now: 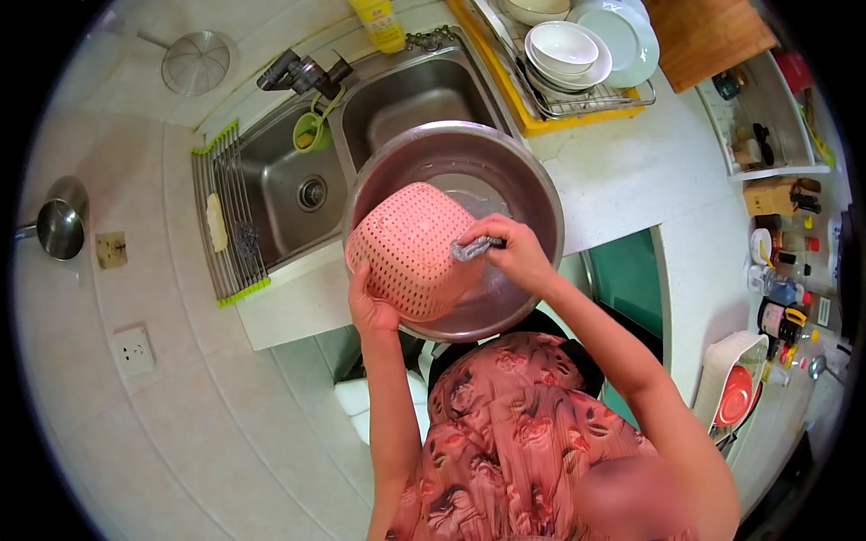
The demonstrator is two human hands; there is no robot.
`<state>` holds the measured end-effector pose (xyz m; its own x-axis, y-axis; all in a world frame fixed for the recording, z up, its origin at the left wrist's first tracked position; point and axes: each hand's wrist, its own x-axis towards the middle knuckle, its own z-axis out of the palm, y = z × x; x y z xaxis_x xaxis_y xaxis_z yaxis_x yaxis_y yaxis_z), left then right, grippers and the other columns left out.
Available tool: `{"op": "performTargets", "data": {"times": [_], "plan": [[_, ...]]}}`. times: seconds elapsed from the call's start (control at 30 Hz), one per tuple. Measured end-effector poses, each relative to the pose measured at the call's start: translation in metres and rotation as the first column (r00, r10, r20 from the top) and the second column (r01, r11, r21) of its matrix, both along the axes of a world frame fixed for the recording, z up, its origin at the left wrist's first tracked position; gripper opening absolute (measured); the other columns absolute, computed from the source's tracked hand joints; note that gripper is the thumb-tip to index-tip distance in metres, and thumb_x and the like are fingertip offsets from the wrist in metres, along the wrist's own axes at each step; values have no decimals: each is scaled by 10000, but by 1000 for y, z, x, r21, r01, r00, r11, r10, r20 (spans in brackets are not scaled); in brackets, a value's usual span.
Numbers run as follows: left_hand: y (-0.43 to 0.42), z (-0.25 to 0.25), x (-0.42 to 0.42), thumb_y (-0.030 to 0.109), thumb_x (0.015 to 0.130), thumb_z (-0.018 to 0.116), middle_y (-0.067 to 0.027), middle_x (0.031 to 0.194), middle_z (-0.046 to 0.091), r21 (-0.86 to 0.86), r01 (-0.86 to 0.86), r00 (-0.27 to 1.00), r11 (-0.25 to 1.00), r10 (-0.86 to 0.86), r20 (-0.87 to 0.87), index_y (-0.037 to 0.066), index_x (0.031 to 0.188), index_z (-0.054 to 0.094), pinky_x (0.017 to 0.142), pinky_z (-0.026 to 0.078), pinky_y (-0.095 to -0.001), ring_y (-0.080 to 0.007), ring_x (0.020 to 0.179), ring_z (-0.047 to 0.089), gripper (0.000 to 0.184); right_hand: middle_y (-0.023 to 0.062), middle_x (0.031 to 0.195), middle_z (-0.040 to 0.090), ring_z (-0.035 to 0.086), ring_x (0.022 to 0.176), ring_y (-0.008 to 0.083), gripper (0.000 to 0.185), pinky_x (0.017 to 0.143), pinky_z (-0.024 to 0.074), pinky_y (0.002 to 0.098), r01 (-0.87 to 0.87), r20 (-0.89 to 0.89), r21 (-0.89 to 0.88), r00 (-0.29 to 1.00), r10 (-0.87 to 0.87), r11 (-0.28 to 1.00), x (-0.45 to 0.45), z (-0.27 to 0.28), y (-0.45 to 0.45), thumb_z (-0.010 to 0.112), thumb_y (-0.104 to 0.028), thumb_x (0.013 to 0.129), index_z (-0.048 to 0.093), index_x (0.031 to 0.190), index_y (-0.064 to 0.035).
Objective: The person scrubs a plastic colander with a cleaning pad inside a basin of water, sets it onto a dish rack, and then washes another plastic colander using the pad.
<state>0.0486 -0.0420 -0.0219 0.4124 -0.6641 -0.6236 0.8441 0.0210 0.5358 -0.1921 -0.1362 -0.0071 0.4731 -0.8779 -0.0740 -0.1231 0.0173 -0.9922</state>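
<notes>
We clamp our left fingers (360, 281) on the edge of the pink basket (410, 236); our right fingers (492, 229) pinch a grey scrubber (471, 249) at its side. The basket tilts between our fingers, over the metal basin (532, 194), with the double sink (415, 101) beyond them.

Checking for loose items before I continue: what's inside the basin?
The basin shows what looks like shallow water on its floor. The basket, held by the left hand, and the right hand with a grey scrubber cover part; anything beneath them is hidden.
</notes>
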Motion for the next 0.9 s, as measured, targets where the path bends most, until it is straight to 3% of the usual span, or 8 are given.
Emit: {"op": "performTargets", "data": {"times": [0.1,0.3,0.4,0.53,0.57,0.7,0.8,0.9], "plan": [[-8,3,-8,87,873,660,-161,1295,631,7,-6,1000,1000,6,6,-23,1347,525,1059,476,-460,-308,1203,600,505,83,1020,665,645,1052,246,366,938,487,323,34,18,-170,999,-32,985,17,26,19,628,95,740,777,990,-126],[8,-5,5,117,877,690,-144,1359,583,-50,64,995,997,-60,78,18,1401,480,1050,484,-449,-280,1238,571,574,97,1012,637,638,995,259,301,887,502,329,168,-165,-104,969,-184,980,3,-24,-5,631,121,718,748,912,-78],[12,5,3,225,963,630,-125,1384,560,-89,132,972,987,-112,205,30,1416,465,1051,478,-428,-261,1248,557,521,113,1010,621,620,987,292,277,866,509,378,147,-364,-295,896,-254,944,5,-40,-25,634,108,727,722,923,-66],[17,13,-2,413,1056,431,-107,1397,551,-147,22,963,989,18,271,21,1426,456,1058,460,-402,-243,1255,549,539,121,1070,594,580,1043,325,295,855,509,446,83,-522,-540,748,-410,838,20,-87,-29,610,63,752,691,984,-101],[17,17,-6,464,1062,378,-107,1419,535,-109,25,943,994,12,332,18,1438,444,1070,447,-403,-243,1275,535,587,130,1046,624,605,1017,330,278,854,511,426,-21,-526,-507,799,-290,862,18,-98,-27,615,55,753,707,976,-85],[20,19,-10,499,1069,346,-99,1431,525,-14,42,887,999,-31,460,20,1454,431,1069,437,-395,-231,1287,525,620,144,968,677,654,954,324,302,890,511,386,242,-364,-67,897,-250,968,24,-78,-28,601,72,730,728,971,-59],[19,23,-15,491,1073,339,-96,1413,535,-16,33,879,999,-21,477,22,1452,431,1061,444,-387,-227,1270,535,610,124,981,665,654,976,291,350,893,511,358,231,-38,-85,971,-235,969,36,2,-12,603,88,707,730,995,-65],[17,25,-26,470,1070,395,-105,1293,601,-11,62,805,998,-44,592,-13,1368,498,971,490,-352,-195,1147,596,577,104,999,645,646,990,264,387,883,507,331,149,92,-279,988,-128,949,57,42,6,606,114,688,741,999,-73]]}}
